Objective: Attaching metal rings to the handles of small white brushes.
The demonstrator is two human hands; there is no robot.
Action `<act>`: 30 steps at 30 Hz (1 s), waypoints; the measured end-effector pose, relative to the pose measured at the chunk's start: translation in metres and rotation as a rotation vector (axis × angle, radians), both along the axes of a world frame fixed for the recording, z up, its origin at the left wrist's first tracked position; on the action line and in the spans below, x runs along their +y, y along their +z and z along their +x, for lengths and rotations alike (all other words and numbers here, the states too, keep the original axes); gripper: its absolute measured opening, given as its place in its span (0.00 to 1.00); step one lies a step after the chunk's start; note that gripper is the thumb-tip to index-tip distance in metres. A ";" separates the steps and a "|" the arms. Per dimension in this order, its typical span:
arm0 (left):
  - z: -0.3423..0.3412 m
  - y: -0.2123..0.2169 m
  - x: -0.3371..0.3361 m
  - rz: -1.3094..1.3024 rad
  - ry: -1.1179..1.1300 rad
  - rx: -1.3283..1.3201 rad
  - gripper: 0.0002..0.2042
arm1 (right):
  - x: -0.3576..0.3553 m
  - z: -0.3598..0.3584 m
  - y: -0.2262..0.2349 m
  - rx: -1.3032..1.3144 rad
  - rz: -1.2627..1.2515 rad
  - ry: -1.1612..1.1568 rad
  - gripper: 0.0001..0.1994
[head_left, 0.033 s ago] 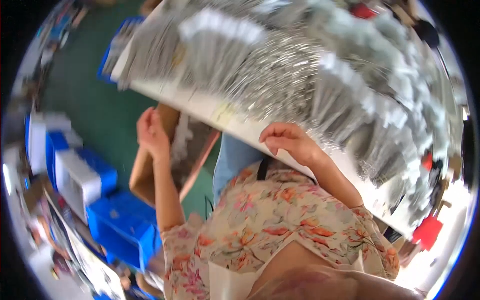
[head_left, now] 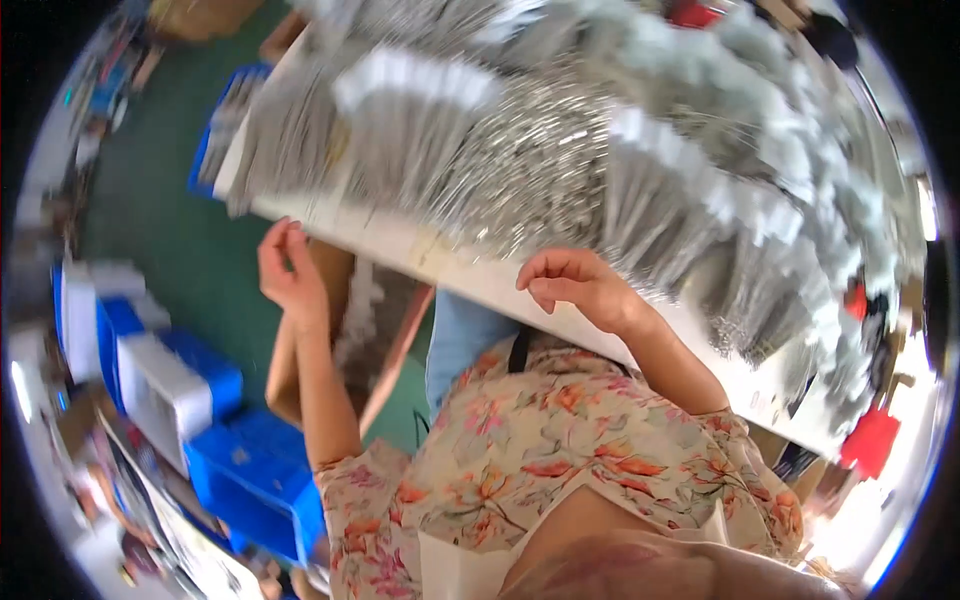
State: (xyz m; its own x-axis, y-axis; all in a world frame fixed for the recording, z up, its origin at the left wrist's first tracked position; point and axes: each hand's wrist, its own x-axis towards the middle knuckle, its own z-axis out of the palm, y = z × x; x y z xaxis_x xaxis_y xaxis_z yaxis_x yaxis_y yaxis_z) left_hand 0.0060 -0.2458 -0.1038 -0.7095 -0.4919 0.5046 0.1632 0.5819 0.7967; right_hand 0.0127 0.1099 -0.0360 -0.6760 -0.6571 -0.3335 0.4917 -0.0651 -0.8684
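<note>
— Where were her hands?
— Apart, both empty: the left hand (head_left: 290,268) raised off the table (head_left: 470,268), the right hand (head_left: 580,285) curled at its edge.
— And the wires (head_left: 530,165)?
— Bundled beyond; probably light, springy, best gripped mid-bundle.

Both hands raised — left (head_left: 290,268) loosely curled, right (head_left: 578,285) fingers bent, empty.
</note>
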 end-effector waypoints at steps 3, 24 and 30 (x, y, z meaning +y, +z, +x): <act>-0.098 0.106 0.060 -0.224 -0.287 0.091 0.09 | 0.049 -0.005 0.037 0.075 -0.009 -0.211 0.07; -0.357 0.155 0.118 -1.081 -0.158 -0.082 0.05 | 0.207 -0.203 0.064 0.911 1.418 -0.608 0.10; -0.359 0.197 0.155 -0.556 -0.330 0.262 0.05 | 0.194 -0.214 0.055 0.893 1.406 -0.753 0.09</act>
